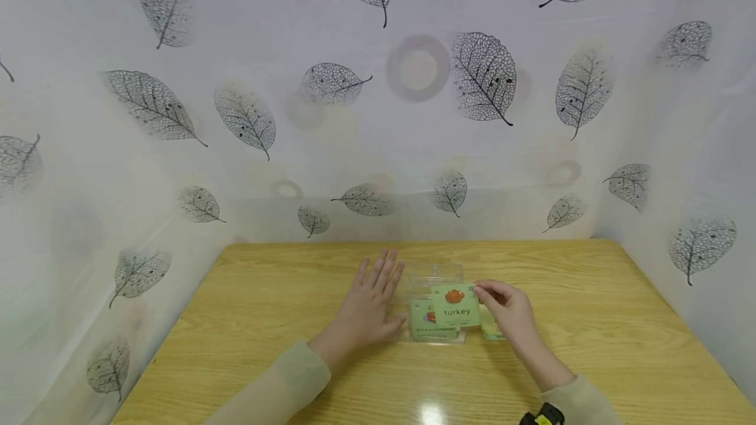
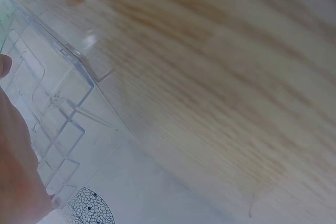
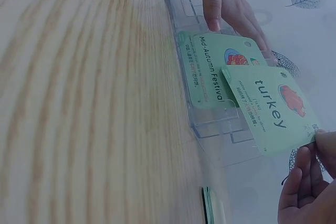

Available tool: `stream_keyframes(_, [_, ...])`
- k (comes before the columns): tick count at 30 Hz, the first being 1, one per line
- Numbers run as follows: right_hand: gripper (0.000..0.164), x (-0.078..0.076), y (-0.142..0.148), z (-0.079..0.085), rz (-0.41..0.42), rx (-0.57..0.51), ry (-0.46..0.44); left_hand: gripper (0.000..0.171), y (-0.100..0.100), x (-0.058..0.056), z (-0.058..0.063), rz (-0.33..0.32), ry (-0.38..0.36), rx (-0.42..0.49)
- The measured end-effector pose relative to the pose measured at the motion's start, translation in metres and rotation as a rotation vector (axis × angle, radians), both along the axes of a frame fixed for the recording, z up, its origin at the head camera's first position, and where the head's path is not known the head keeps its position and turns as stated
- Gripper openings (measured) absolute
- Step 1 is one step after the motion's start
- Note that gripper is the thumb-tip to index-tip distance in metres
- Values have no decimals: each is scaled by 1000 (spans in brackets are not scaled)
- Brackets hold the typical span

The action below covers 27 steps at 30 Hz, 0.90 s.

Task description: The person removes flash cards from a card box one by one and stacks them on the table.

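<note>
My right hand (image 1: 512,315) pinches the upper right corner of a green flashcard (image 1: 455,307) printed "turkey" with a picture of a roast bird. That card overlaps a second green flashcard (image 3: 210,72), labelled "Mid-Autumn Festival", which lies in a clear plastic holder (image 1: 436,274). Along the holder's left side, my left hand (image 1: 367,310) lies with its fingers straight and slightly spread, the thumb reaching to the holder's edge. In the left wrist view the holder's clear ridged side (image 2: 63,103) shows beside that hand.
A small stack of cards (image 1: 491,325) lies on the wooden table (image 1: 266,320) just right of the holder, partly behind my right hand. A pale curtain with leaf prints (image 1: 366,149) closes off the back and both sides. A dark watch (image 1: 545,414) sits at my right wrist.
</note>
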State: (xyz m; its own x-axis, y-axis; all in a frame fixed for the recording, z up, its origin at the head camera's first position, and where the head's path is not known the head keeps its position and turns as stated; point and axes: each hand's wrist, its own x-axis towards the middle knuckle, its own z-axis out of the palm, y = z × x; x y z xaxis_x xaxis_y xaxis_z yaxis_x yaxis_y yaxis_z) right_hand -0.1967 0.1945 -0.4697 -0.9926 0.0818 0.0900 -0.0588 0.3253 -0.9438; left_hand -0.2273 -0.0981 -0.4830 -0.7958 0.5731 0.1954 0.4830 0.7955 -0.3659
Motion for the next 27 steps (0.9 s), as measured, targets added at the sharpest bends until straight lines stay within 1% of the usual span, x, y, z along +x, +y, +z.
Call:
stream_keyframes(8, [26,0,3,-3,-9,-6,8,102,0,1,0,-1,1,4])
stream_keyframes(14, [30,2,6,-3,-2,-16,7,102,0,1,1,-5,8,1])
stream_keyframes(22, [31,3,11,-2,-16,-13,-6,101,1,1,3,4,-33,17])
stream_keyframes(27, [33,4,14,-4,-29,-3,-21,102,0,1,3,6,-29,4])
